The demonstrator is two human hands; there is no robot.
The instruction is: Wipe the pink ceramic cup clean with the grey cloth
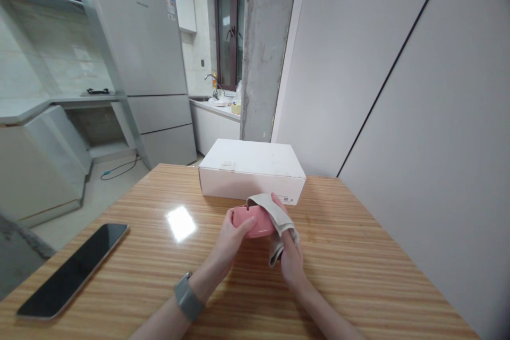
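My left hand grips a small pink case-like object by its left end, thumb across its near face. A grey-beige cloth is draped over the right end of the pink object. Closed around the cloth, my right hand presses it against that end; some of its fingers are hidden by the fabric. Both hands are above the wooden table, just in front of the white box. What the pink object is exactly, I cannot tell.
A closed white box stands on the wood-grain table behind my hands. A black phone lies at the table's left. Beyond are a grey fridge, a concrete pillar and a sink tap. White panels rise on the right.
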